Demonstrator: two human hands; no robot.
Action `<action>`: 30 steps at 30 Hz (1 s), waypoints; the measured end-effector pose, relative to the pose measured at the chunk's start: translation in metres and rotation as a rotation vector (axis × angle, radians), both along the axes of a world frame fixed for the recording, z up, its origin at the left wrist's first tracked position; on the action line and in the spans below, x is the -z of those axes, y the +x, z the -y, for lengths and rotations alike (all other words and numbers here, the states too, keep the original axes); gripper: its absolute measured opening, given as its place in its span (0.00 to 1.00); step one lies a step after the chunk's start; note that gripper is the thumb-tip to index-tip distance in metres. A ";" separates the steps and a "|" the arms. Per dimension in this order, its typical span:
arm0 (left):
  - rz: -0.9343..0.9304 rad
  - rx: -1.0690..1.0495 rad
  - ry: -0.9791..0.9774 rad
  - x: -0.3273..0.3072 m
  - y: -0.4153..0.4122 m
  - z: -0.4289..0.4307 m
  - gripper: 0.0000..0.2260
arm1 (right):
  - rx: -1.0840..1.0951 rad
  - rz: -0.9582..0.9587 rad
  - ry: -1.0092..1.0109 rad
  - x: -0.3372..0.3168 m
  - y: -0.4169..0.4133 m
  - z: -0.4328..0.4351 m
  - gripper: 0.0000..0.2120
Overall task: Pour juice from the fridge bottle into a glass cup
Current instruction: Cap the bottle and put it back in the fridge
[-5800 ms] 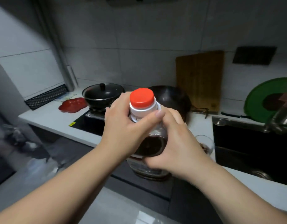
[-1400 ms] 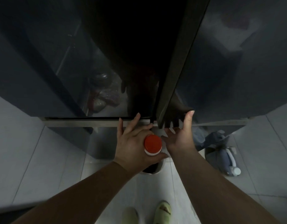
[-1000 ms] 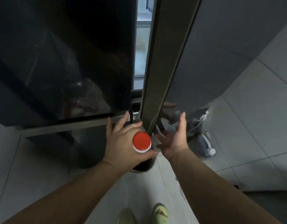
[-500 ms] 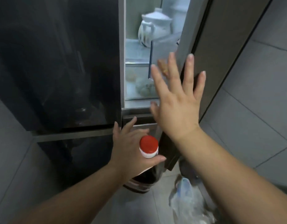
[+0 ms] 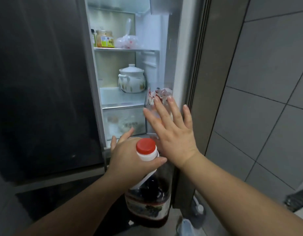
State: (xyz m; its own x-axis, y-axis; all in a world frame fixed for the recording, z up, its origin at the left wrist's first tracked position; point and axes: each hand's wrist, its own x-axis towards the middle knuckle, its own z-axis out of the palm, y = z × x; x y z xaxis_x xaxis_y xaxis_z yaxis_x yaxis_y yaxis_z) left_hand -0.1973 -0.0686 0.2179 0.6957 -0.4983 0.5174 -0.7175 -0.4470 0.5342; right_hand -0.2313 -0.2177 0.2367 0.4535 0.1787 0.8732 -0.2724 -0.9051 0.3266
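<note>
A large clear juice bottle (image 5: 148,203) with dark red juice, a fruit label and a red cap hangs in front of the open fridge. My left hand (image 5: 128,157) grips it by the white neck just under the cap. My right hand (image 5: 173,132) is flat with fingers spread, raised beside the bottle cap in front of the inner side of the open right fridge door (image 5: 203,68). No glass cup is in view.
The left fridge door (image 5: 41,82) is closed and dark. Inside, a white lidded ceramic pot (image 5: 131,79) stands on the middle shelf, jars and a plastic bag on the shelf above, a drawer below. A door bin holds packets (image 5: 160,95). Grey tiled wall lies right.
The right fridge door has swung wider open, showing more shelves. My right hand has dropped lower, beside the cap. The bottle stays in my left hand.
</note>
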 end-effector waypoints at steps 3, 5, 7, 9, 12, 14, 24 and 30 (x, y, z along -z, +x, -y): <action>-0.011 0.034 0.053 -0.016 0.004 0.008 0.19 | -0.044 -0.068 0.056 -0.023 0.007 0.006 0.37; 0.000 0.087 0.116 -0.026 0.009 0.013 0.23 | 0.041 -0.172 0.116 -0.035 0.013 0.012 0.38; -0.010 0.126 0.137 -0.035 0.017 0.020 0.20 | 0.169 -0.280 0.189 -0.047 0.016 0.022 0.41; -0.048 0.135 0.153 -0.042 0.025 0.028 0.15 | 0.253 -0.351 0.259 -0.051 0.016 0.038 0.41; -0.025 0.143 0.172 -0.048 0.034 0.041 0.17 | 0.219 -0.395 0.330 -0.048 0.010 0.061 0.38; -0.003 0.135 0.163 -0.051 0.041 0.053 0.17 | 0.195 -0.405 0.312 -0.047 0.003 0.074 0.36; 0.111 0.088 0.128 -0.070 0.037 0.115 0.18 | -0.042 -0.347 0.261 -0.041 -0.029 0.131 0.34; 0.082 0.006 0.082 -0.081 0.005 0.142 0.15 | -0.082 -0.374 0.286 -0.040 -0.042 0.158 0.34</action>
